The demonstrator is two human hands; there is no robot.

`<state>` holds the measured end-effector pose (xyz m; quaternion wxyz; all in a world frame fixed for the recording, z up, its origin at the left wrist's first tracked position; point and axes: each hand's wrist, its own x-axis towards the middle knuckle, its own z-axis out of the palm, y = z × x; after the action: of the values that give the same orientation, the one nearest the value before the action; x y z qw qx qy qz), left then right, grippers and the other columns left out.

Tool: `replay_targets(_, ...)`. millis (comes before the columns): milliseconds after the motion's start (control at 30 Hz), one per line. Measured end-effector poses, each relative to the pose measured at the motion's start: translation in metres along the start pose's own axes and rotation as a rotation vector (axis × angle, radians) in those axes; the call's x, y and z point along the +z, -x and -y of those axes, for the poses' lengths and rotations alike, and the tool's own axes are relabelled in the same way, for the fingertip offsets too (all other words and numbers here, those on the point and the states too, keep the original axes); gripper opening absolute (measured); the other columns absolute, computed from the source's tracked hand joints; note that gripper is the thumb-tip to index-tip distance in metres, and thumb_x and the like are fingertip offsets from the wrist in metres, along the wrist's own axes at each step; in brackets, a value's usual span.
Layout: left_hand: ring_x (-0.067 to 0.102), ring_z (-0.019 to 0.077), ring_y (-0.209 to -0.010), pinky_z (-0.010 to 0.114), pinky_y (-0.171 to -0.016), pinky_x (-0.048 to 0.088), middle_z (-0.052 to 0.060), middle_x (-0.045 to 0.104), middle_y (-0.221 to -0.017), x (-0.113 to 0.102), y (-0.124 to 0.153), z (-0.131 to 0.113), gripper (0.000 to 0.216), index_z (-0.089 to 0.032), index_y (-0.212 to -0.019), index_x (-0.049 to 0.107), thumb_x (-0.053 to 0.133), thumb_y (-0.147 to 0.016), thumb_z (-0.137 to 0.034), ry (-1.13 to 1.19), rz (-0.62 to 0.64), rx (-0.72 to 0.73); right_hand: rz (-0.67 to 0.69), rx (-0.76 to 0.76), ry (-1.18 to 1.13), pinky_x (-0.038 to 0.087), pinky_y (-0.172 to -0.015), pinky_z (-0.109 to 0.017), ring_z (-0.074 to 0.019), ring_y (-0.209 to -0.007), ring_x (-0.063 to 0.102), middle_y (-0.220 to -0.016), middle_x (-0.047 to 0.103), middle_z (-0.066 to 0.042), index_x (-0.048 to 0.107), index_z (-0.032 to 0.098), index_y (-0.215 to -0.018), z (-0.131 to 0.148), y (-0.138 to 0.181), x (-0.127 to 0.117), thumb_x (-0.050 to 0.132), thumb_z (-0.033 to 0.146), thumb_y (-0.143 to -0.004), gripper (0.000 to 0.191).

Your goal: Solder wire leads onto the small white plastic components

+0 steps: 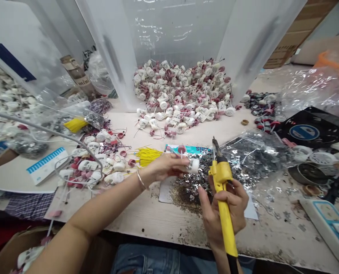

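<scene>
My left hand [168,166] pinches a small white plastic part [194,166] between thumb and fingers. A pinkish-red cap [181,149] shows just above those fingers; whether it joins the white part is hard to tell. In my right hand [225,213] is a yellow soldering gun [221,186], its tip pointing up and away from me. Beneath both hands lies a heap of small shiny metal pieces [192,186] with brown grains. A bundle of yellow wires [148,156] rests just left of my left hand.
A translucent bin [120,76] on its side spills many white and pink parts [183,91]. More parts [109,163] with wires lie left. On the right are a plastic bag of metal pieces [255,152], a black fan [315,127] and a blue-white device [326,224].
</scene>
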<state>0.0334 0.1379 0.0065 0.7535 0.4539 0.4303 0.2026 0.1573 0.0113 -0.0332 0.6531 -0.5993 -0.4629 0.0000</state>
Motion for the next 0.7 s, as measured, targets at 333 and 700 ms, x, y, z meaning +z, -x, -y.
replay_targets(333,0.061,0.0154,-0.072,0.030,-0.071,0.048,0.003,0.069,-0.078,-0.007,0.054,0.015,0.018,-0.013,-0.085,0.069,0.067,-0.076,-0.029,-0.601,-0.055,0.087,-0.006,0.049,0.154,0.053,-0.078,-0.028,-0.0174,-0.106,0.060,-0.103,0.057,-0.006,0.052,0.018,-0.072,-0.002,-0.001,0.007,0.071,0.020,-0.075,0.020)
replay_targets(700,0.058,0.0253,-0.100,0.046,-0.095,0.036,0.009,0.069,-0.100,-0.034,-0.009,-0.015,0.019,-0.015,-0.096,0.067,0.060,-0.079,-0.016,-1.327,-0.287,0.408,-0.143,0.212,0.100,0.048,-0.081,-0.032,-0.0215,-0.110,0.058,-0.103,0.059,-0.007,0.050,0.019,-0.069,0.002,-0.017,0.007,0.072,0.027,-0.072,0.024)
